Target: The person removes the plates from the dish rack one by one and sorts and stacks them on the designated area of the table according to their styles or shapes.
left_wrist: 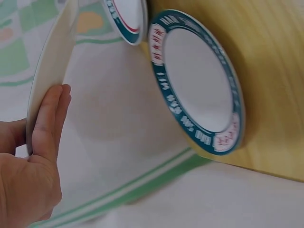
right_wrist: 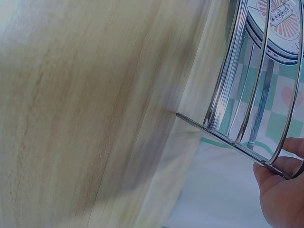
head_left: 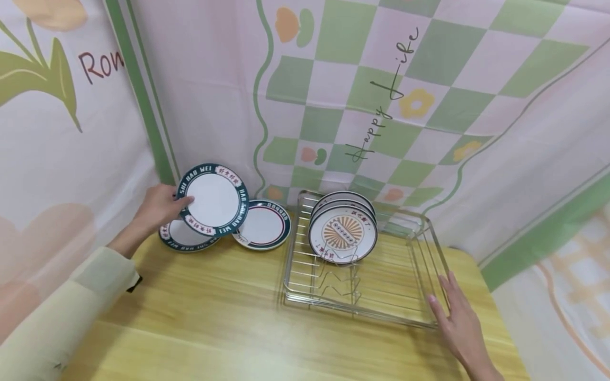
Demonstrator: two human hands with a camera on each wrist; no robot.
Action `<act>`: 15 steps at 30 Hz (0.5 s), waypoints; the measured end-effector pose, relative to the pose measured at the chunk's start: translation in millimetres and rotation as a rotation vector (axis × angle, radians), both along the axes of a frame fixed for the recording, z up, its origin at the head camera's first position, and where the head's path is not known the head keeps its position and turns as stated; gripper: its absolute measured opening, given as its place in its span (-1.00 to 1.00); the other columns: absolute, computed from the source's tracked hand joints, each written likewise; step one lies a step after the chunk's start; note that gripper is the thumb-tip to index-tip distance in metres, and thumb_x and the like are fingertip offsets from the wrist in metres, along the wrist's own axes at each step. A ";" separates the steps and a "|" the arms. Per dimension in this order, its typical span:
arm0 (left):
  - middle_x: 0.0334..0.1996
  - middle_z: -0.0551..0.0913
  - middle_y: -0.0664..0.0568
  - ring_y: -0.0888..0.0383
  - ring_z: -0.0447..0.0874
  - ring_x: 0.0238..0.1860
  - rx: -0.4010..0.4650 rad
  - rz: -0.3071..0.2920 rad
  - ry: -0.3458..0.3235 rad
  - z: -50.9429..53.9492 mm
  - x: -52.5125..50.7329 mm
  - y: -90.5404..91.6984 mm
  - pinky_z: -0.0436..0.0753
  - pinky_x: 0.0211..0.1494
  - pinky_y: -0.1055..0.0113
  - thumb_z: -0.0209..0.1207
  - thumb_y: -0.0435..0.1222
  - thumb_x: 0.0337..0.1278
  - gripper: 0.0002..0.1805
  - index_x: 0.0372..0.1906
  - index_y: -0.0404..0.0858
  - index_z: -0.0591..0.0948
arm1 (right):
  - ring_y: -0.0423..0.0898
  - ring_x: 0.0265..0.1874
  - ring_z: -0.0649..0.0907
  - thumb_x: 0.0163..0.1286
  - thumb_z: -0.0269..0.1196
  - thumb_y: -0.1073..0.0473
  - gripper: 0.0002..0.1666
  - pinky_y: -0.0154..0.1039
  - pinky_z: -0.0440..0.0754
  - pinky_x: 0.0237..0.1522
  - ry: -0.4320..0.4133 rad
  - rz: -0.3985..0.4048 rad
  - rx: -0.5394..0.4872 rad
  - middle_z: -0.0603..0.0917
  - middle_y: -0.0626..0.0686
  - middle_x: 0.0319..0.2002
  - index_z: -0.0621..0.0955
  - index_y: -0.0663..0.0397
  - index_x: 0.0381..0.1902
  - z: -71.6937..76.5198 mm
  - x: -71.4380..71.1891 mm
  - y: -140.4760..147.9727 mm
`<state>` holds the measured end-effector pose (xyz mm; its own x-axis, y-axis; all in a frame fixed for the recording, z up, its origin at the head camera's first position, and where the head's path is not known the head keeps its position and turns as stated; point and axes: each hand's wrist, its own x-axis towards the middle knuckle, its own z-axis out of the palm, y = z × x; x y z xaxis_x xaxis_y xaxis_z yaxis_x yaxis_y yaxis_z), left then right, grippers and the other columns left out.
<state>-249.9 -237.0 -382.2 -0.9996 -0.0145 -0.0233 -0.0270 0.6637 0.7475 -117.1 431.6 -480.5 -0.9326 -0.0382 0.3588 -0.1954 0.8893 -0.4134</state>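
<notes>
My left hand (head_left: 162,207) pinches the left edge of a white plate (head_left: 214,200) with a teal, lettered rim, thumb on its face and fingers behind. In the left wrist view this plate is seen nearly edge-on. Below it, a matching plate (left_wrist: 199,80) lies on the table, partly covered in the head view. A third teal-rimmed plate (head_left: 262,225) with a red inner ring is beside it. My right hand (head_left: 459,325) holds the right end of a wire dish rack (head_left: 324,305), with thumb and fingers around its wire. Several sunburst-patterned plates (head_left: 343,233) stand in the rack's left part.
The wooden table (head_left: 205,323) carries the rack and plates. Behind it hangs a green-checked cloth (head_left: 329,124) close to the rack's back, and another printed cloth (head_left: 95,132) borders the left side. The table's right edge lies just past my right hand.
</notes>
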 end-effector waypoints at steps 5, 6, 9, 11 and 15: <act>-0.46 0.72 -0.20 0.06 0.73 -0.51 0.014 0.033 -0.031 -13.8 -2.6 -12.3 0.66 -0.48 0.26 0.15 -0.26 0.54 -0.66 -0.33 -0.46 0.57 | 0.61 0.48 0.22 0.66 0.11 0.07 -0.25 0.63 0.15 0.34 0.002 -0.005 -0.001 0.00 0.25 0.69 0.20 0.22 0.65 0.9 1.3 -0.4; -0.46 0.72 -0.20 0.05 0.71 -0.52 0.005 0.043 -0.035 -16.7 -2.9 -14.4 0.65 -0.49 0.26 0.16 -0.25 0.53 -0.65 -0.35 -0.46 0.57 | 0.61 0.48 0.22 0.66 0.11 0.07 -0.25 0.62 0.15 0.34 0.003 -0.005 -0.001 0.00 0.25 0.69 0.20 0.22 0.65 1.1 1.4 -0.4; -0.50 0.70 -0.20 0.03 0.65 -0.54 -0.034 0.069 -0.049 -25.2 -3.8 -21.9 0.59 -0.50 0.26 0.17 -0.23 0.52 -0.62 -0.41 -0.43 0.56 | 0.60 0.48 0.23 0.66 0.12 0.07 -0.26 0.62 0.16 0.34 0.007 -0.004 -0.005 0.02 0.26 0.69 0.22 0.25 0.63 1.7 1.0 -0.8; -0.54 0.66 -0.16 0.05 0.58 -0.55 -0.057 0.086 -0.062 -29.8 -4.0 -26.4 0.53 -0.52 0.27 0.17 -0.22 0.52 -0.61 -0.45 -0.40 0.53 | 0.61 0.47 0.24 0.66 0.12 0.07 -0.27 0.63 0.18 0.32 0.010 -0.003 -0.004 0.03 0.28 0.68 0.24 0.28 0.62 1.9 0.3 -1.0; -0.60 0.54 -0.06 0.11 0.44 -0.59 -0.081 0.095 -0.070 -36.4 -5.1 -31.9 0.45 -0.54 0.29 0.18 -0.22 0.50 -0.59 -0.52 -0.34 0.47 | 0.62 0.45 0.25 0.66 0.13 0.07 -0.28 0.63 0.21 0.29 0.016 -0.003 -0.005 0.05 0.30 0.67 0.27 0.31 0.59 1.7 -0.4 -1.2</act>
